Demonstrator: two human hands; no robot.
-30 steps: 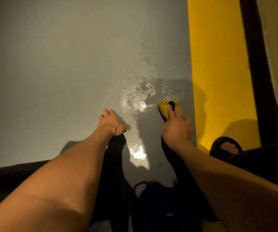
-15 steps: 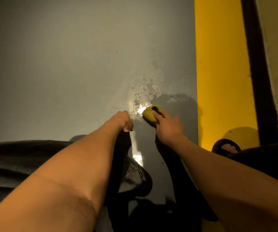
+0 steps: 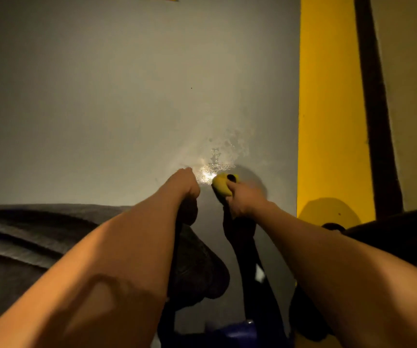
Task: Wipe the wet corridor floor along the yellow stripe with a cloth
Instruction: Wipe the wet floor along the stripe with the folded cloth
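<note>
Water [image 3: 216, 167] glints on the grey floor [image 3: 102, 109] just ahead of both hands, a patchy wet film that thins out toward the yellow stripe [image 3: 333, 109] on the right. The right hand [image 3: 245, 199] holds a yellow cloth [image 3: 221, 187] bunched into a wad, fingers curled over the top of it and pressing it down at the near edge of the wet patch; balled up like that, it probably gives a firmer pad for pushing the water than a flat sheet would. The cloth sits well short of the stripe, so the band of floor beside the yellow looks not yet reached.

The left hand [image 3: 186, 183] rests on the floor just left of the shine, close to the cloth but apart from it. Its fingers seem curled under with nothing visible in them, most likely propping the body while the person leans forward low over the floor. Dark clothing [image 3: 14, 234] fills the lower left, and a dark strip [image 3: 375, 109] runs along the far side of the stripe.
</note>
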